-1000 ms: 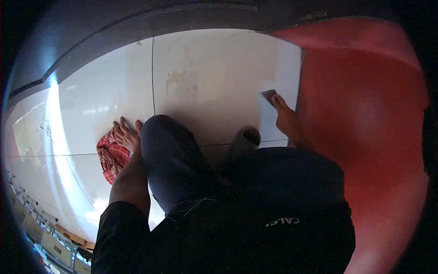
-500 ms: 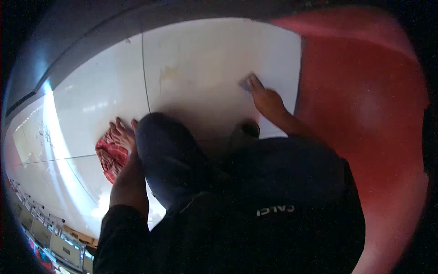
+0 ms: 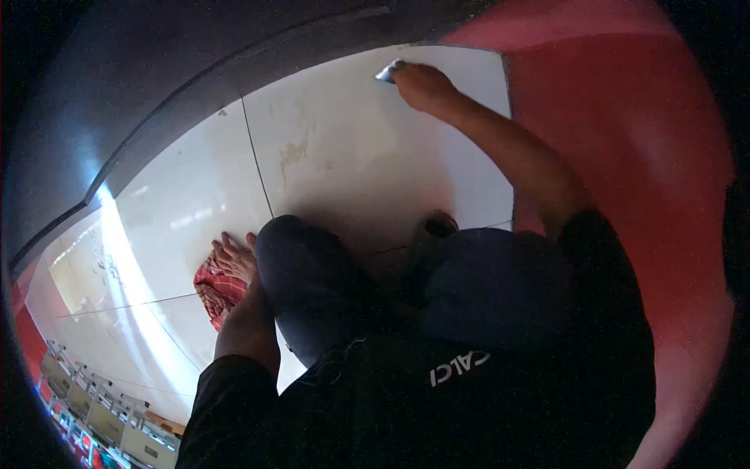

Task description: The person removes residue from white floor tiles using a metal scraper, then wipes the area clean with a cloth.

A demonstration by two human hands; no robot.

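My right hand (image 3: 423, 86) is stretched far forward over the white floor tiles (image 3: 351, 144), its fingers closed on a small flat scraper (image 3: 387, 72). The scraper's shiny, silvery blade points left, close to the far edge of the tiles; its handle is hidden in the hand. Beside my left knee, my left hand (image 3: 237, 259) lies flat with its fingers spread. Under its palm and wrist is a crumpled red checked cloth (image 3: 219, 294). Yellowish-brown stains (image 3: 293, 153) mark the tile between the two hands.
A dark raised border (image 3: 195, 74) runs along the far left. To the right is a red surface (image 3: 601, 148). My bent knees (image 3: 301, 273) are on the tiles, with a dark round shape (image 3: 442, 226) between them. Metal-framed furniture (image 3: 101, 406) stands at lower left.
My right hand has moved forward and slightly left with the scraper, and the arm is straighter. The left hand stays on the cloth. The whole view has shifted a little.
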